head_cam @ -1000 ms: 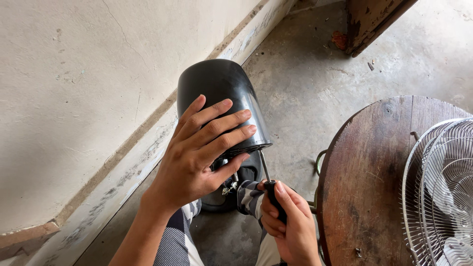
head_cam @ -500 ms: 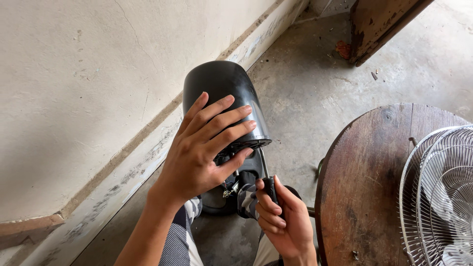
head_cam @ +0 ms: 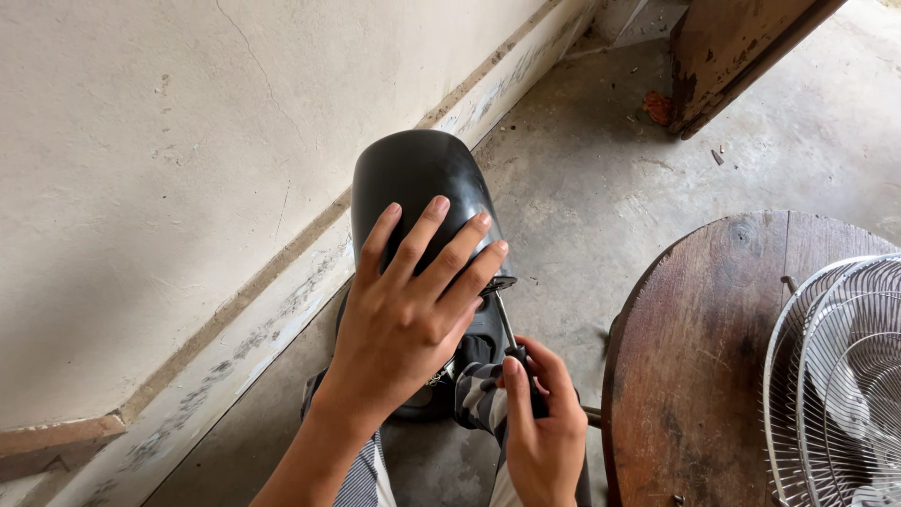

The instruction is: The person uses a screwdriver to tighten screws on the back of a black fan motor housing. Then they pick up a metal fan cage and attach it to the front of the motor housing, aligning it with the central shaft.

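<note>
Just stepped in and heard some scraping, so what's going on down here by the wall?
A person presses the left hand flat over a rounded glossy black plastic housing held near the wall. The right hand grips a black-handled screwdriver, its metal shaft reaching up to the housing's lower rim. To the right, a round dark wooden table carries a silvery wire fan grille.

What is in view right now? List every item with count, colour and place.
fan motor housing: one, glossy black, on the floor by the wall, under the left hand
screwdriver: one, black handle, metal shaft, tip at the housing's rim
round table: one, dark wood, right
fan grille: one, silver wire, on the table's right edge
wooden post: one, brown, top right
left hand: spread flat on the housing
right hand: gripping the screwdriver
</note>
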